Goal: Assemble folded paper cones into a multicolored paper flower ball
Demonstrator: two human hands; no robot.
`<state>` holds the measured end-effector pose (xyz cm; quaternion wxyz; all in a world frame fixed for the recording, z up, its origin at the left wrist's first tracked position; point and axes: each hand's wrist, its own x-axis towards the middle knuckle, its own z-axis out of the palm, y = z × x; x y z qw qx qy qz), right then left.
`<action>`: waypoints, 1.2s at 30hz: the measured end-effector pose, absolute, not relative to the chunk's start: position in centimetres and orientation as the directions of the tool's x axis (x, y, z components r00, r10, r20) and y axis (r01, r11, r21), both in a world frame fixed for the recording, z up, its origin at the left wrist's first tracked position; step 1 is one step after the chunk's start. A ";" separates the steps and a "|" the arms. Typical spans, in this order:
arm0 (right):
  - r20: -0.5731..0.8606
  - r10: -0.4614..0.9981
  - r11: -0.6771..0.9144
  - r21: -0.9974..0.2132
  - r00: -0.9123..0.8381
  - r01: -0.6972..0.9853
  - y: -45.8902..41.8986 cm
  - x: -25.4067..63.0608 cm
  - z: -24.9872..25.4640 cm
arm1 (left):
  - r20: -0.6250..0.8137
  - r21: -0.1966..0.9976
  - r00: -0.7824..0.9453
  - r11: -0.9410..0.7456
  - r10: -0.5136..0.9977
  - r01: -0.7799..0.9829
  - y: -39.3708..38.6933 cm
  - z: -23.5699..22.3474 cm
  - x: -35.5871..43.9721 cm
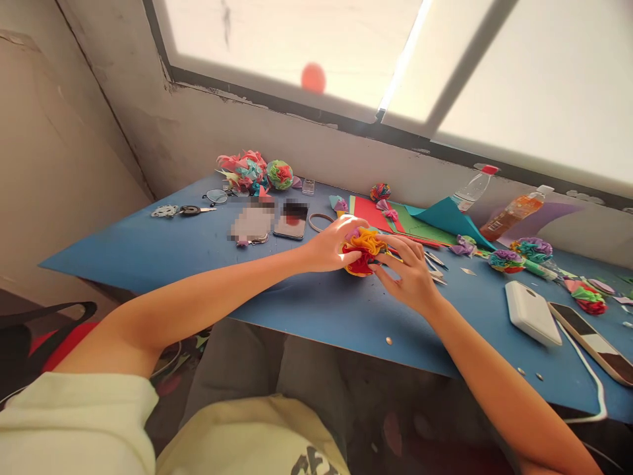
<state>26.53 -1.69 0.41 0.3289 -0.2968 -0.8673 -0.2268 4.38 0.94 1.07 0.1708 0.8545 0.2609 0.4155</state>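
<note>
A ruffled paper flower ball [364, 254] in yellow, orange and red, with a bit of purple, is between my two hands over the blue table. My left hand [330, 247] curls around its left side, thumb near the front and fingers over the top. From the right, my right hand [411, 274] has its fingertips and thumb against the ball's edge. The ball's underside and back are hidden. Close behind my right hand lie several thin tools [438, 261], partly covered by it, and red and green paper sheets [420, 225].
Several finished paper balls [280, 174] sit at the back left and right. A clear bottle [475, 188] and an orange drink bottle [514, 214] lean by the wall. Phones [291, 219], keys [190, 210], glasses [216, 196] and a white power bank [533, 313] with a cable lie about.
</note>
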 end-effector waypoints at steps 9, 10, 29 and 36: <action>0.780 0.360 0.689 0.147 -0.511 0.709 -1.6 26.3 0.3 | 0.605 0.452 0.597 -0.844 0.527 0.288 1.2 1.0 4.3; 0.789 0.360 0.682 0.141 -0.498 0.718 -1.6 26.3 0.3 | 0.617 0.444 0.596 -0.852 0.515 0.277 1.3 0.9 4.3; 0.685 0.387 0.667 0.255 -0.618 0.701 -2.0 25.7 0.2 | 0.539 0.692 0.465 -0.684 0.702 0.230 2.7 0.2 4.5; 0.717 0.270 0.701 0.312 -0.643 0.641 -1.9 25.8 -0.2 | 0.507 0.725 0.464 -0.650 0.727 0.226 2.5 0.6 4.6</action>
